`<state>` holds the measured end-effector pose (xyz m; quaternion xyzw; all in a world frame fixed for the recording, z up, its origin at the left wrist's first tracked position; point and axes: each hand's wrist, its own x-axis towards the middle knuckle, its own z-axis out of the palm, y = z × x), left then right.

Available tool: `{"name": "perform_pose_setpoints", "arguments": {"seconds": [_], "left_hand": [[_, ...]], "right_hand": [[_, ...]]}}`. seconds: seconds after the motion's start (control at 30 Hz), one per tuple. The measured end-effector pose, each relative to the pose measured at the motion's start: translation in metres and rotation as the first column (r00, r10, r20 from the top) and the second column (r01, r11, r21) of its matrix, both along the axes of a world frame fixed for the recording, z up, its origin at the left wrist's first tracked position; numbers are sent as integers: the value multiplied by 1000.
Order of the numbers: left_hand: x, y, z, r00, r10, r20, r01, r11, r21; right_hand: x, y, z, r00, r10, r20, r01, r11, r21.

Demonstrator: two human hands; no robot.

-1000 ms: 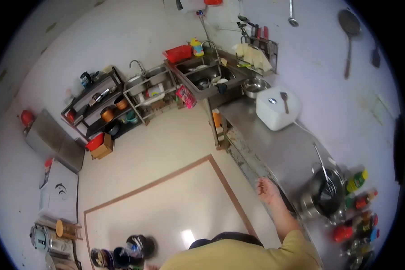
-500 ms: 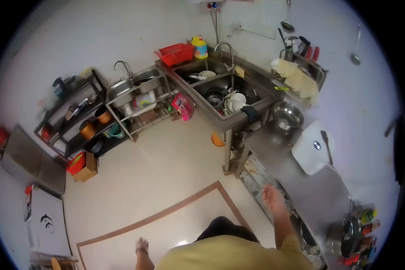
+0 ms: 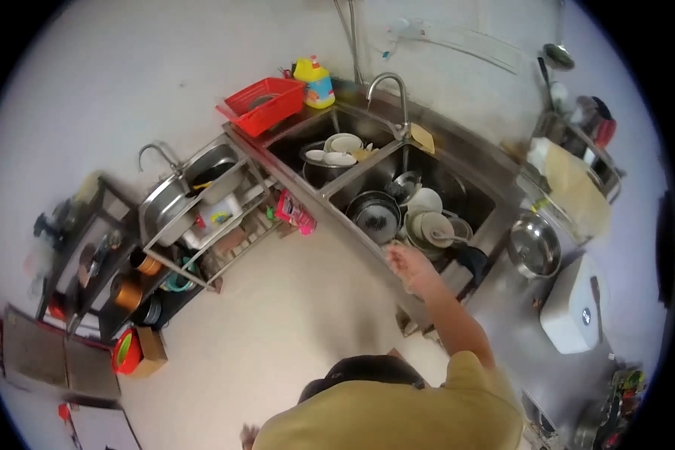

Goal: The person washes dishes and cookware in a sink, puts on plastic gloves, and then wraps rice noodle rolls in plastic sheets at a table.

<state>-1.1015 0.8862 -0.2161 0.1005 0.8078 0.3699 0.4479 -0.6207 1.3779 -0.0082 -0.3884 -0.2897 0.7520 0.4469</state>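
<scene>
My right hand (image 3: pixel 411 264) is held out over the front edge of the double steel sink (image 3: pixel 330 201), loosely open with nothing visible in it. Closest to it are a dark round pan (image 3: pixel 375 217) and a stack of pale bowls (image 3: pixel 433 227) in the near basin. A steel ladle-like piece (image 3: pixel 405 186) lies behind them. In the far basin, pale dishes (image 3: pixel 343 143) rest on a pot. Low beside my body, my left hand (image 3: pixel 249 435) shows only in part, and its fingers are too blurred to read.
A steel faucet (image 3: pixel 388 79) rises behind the sink. A red basket (image 3: pixel 266 103) and a yellow bottle (image 3: pixel 315 84) stand at its far corner. To the right, a steel bowl (image 3: pixel 534 244) and a white box (image 3: pixel 575 304) sit on the counter. A smaller sink (image 3: pixel 166 206) stands left.
I have come closer to the double sink. My right hand has moved from beside the counter up to the sink's front edge. My left hand has dropped lower, mostly out of view.
</scene>
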Motion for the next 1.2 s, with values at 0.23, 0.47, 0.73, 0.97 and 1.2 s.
{"name": "perform_pose_setpoints", "arguments": {"seconds": [0.23,0.47,0.73,0.97,1.2], "left_hand": [[-96,90,-28,984,163,70,-129,929,-348],[-301,336,-8,944,299,140,-292,954,-67],[-264,730,148,937,-235,260,84,870,485],[-183,826,184,790,-505,348,297,812,503],[-138,902,208,613,-714,339,540,691,481]], "right_hand": [[-48,231,107,379,-581,720,-60,761,646],[-50,395,165,-434,-395,810,-164,918,360],[-69,476,138,-379,-519,766,-230,855,466],[-16,488,41,-443,-347,827,18,919,395],[-20,500,4,-664,-379,644,-50,882,468]]}}
